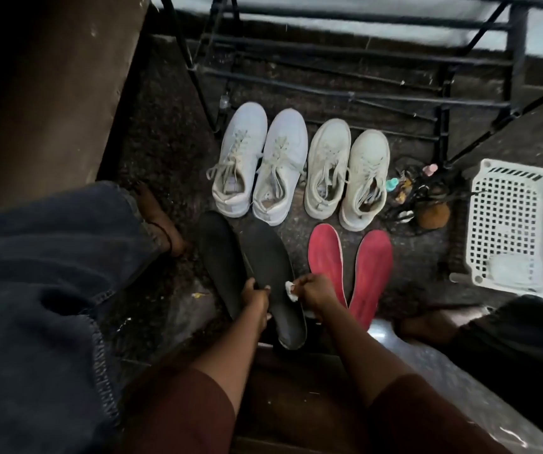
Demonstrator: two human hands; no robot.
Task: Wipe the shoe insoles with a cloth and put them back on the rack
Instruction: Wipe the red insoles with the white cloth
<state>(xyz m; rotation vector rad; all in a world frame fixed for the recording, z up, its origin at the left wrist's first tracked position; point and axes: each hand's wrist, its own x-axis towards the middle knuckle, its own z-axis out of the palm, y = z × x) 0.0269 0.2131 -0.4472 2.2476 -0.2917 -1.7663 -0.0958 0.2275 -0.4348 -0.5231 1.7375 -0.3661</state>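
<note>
Black insole [271,273] in left hand [255,298]

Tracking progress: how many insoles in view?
4. Outer black insole on floor; second black insole in left hand; left red insole and right red insole on floor. Shoes may hide more.

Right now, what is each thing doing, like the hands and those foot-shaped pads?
Left hand: grips the black insole.
Right hand: pinches the white cloth beside that insole.
Other black insole: lying on the floor.
Red insoles: lying on the floor, untouched.
Sneakers: standing on the floor, laces loose.
</note>
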